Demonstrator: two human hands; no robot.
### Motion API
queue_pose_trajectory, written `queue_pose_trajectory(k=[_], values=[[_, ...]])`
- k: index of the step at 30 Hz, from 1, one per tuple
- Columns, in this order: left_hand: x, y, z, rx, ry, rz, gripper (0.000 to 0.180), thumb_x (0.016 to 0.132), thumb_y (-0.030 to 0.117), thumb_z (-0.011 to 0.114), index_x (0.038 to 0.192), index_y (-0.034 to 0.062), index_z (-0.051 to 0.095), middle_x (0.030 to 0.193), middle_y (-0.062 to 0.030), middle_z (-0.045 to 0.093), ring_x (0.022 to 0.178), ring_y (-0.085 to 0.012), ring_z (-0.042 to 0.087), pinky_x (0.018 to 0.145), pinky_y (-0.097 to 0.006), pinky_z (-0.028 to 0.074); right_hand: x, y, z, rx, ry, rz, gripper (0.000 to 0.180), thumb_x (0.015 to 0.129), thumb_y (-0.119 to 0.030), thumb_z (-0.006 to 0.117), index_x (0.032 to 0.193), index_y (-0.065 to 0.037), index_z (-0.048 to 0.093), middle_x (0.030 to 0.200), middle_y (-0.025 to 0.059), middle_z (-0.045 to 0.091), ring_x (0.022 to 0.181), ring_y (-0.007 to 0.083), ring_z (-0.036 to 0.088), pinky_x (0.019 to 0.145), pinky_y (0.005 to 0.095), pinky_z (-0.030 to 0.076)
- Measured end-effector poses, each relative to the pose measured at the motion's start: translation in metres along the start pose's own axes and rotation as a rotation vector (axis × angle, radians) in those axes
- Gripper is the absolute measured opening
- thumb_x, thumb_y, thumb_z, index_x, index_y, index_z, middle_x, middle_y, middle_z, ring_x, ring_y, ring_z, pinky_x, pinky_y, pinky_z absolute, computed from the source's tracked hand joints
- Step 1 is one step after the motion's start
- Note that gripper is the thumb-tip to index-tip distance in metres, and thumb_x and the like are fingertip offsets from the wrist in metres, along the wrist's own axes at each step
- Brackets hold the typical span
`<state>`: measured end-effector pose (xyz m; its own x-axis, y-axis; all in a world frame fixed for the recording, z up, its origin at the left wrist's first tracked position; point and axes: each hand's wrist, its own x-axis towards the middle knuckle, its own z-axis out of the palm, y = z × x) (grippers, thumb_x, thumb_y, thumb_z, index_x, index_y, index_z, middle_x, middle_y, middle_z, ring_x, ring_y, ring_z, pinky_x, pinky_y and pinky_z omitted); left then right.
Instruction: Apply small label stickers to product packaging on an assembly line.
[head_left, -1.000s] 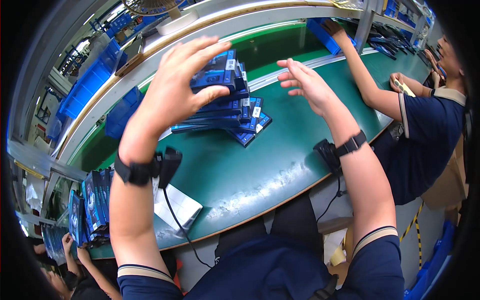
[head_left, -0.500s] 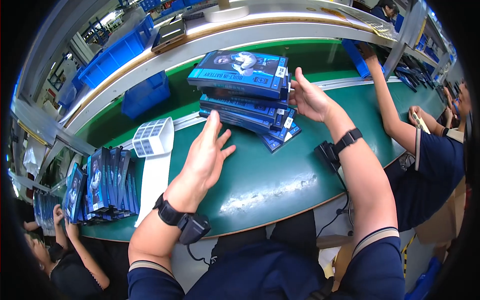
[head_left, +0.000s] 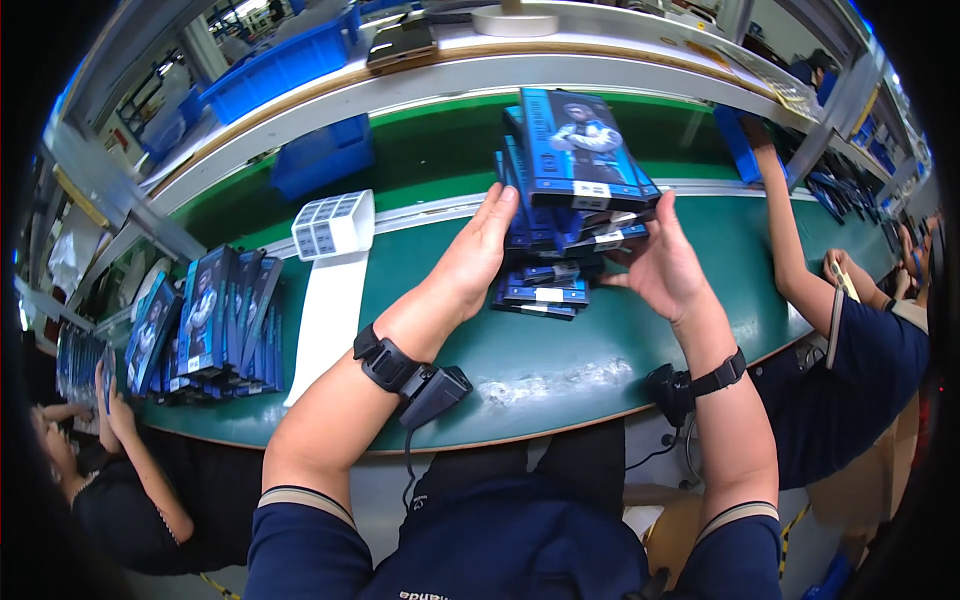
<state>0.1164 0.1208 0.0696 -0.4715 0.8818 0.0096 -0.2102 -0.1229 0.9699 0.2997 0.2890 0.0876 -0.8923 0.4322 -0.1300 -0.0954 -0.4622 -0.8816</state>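
Palms face each other across the stack of blue boxes (head_left: 565, 190): our left hand (head_left: 477, 258) lies flat against its left side, our right hand (head_left: 662, 268) cups its right side, so we grip it between open hands, no fingers curled shut. It stands on the green desk (head_left: 560, 370) straight ahead, leaning, its long axis running away from us, both hands equally near

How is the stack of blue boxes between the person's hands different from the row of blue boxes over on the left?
The stack of boxes lies flat, piled unevenly, while the row of boxes stands on edge, leaning. The left hand and right hand press the stack's sides; no hand touches the row. Both are the same blue picture boxes on the green belt.
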Motion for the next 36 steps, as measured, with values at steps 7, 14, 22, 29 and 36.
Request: queue_pose_trajectory(k=[7,14,22,29,36], values=[[-0.032,0.047,-0.104,1.768,0.920,0.200,0.082,0.079,0.042,0.079,0.150,0.0219,0.043,0.161,-0.0250,0.025,0.145,-0.0457,0.030,0.116,-0.047,0.034,0.006,0.000,0.007,-0.024,-0.062,-0.061,0.075,0.093,-0.074,0.044,0.146,-0.020,0.048,0.143,0.0068,0.054,0.133,0.0259,0.046,0.108,0.0711,0.025],[-0.068,0.035,-0.154,1.659,0.504,-0.190,0.062,0.085,0.018,0.063,0.145,0.0167,0.049,0.150,-0.0233,0.044,0.128,-0.0409,0.054,0.107,-0.045,0.045,0.007,0.004,0.017,-0.063,-0.038,-0.084,0.072,0.095,-0.069,0.048,0.146,-0.018,0.048,0.142,0.0082,0.055,0.128,0.0244,0.051,0.106,0.0599,0.035],[-0.180,0.069,-0.073,1.334,-0.092,0.141,0.054,0.079,-0.007,0.043,0.127,0.0038,0.065,0.126,-0.0187,0.066,0.116,-0.0381,0.063,0.102,-0.039,0.049,0.007,0.011,0.015,-0.081,-0.018,-0.073,0.065,0.096,-0.066,0.051,0.141,-0.019,0.052,0.138,0.0064,0.059,0.123,0.0235,0.053,0.101,0.0537,0.038],[-0.253,0.091,-0.019,0.770,-0.438,0.121,0.058,0.080,-0.013,0.047,0.134,0.0018,0.061,0.132,-0.0147,0.065,0.114,-0.0329,0.066,0.098,-0.039,0.052,0.009,0.035,0.066,-0.076,-0.096,-0.021,0.061,0.096,-0.065,0.052,0.138,-0.021,0.055,0.132,0.0009,0.062,0.120,0.0176,0.053,0.095,0.0465,0.039],[-0.270,0.082,-0.010,0.792,-0.482,0.185,0.058,0.082,-0.005,0.053,0.139,0.0069,0.058,0.138,-0.0099,0.062,0.122,-0.0305,0.061,0.099,-0.039,0.049,0.010,0.073,0.154,-0.202,-0.311,0.026,0.090,0.089,-0.072,0.056,0.160,-0.029,0.022,0.158,0.0048,0.036,0.143,0.0271,0.030,0.102,0.0594,0.028]])
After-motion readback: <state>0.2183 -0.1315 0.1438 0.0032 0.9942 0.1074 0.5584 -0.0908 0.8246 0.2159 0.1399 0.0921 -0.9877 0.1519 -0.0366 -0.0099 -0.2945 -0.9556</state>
